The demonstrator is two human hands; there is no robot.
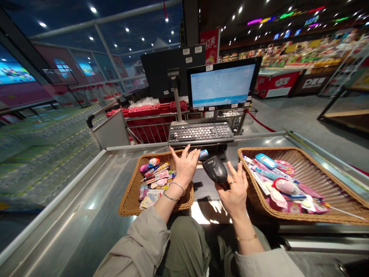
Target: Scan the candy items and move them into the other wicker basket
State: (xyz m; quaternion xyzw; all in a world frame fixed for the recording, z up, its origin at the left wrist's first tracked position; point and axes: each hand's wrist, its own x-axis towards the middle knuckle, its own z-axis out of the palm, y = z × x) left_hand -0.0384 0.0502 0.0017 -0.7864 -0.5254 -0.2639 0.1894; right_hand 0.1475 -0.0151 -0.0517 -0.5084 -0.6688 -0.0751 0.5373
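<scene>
My left hand (186,167) is above the right side of the left wicker basket (127,198), pinching a small blue tube-like item (203,154) between thumb and fingertips, its other fingers spread. In my right hand (236,190) is a black handheld barcode scanner (215,170), its head pointing toward the blue item. The scanner's handle is mostly hidden by the hand. Small colourful packaged goods (161,177) lie in the left basket. A larger wicker basket (331,159) on the right holds more packets, including a blue one (265,161) and a pink-and-white one (285,186).
A black keyboard (201,132) stands behind my hands, below a lit monitor (223,85). The metal counter (100,192) has a raised rim. Behind it are a cart with red crates (150,109) and, at left, stacked bottle packs (57,146).
</scene>
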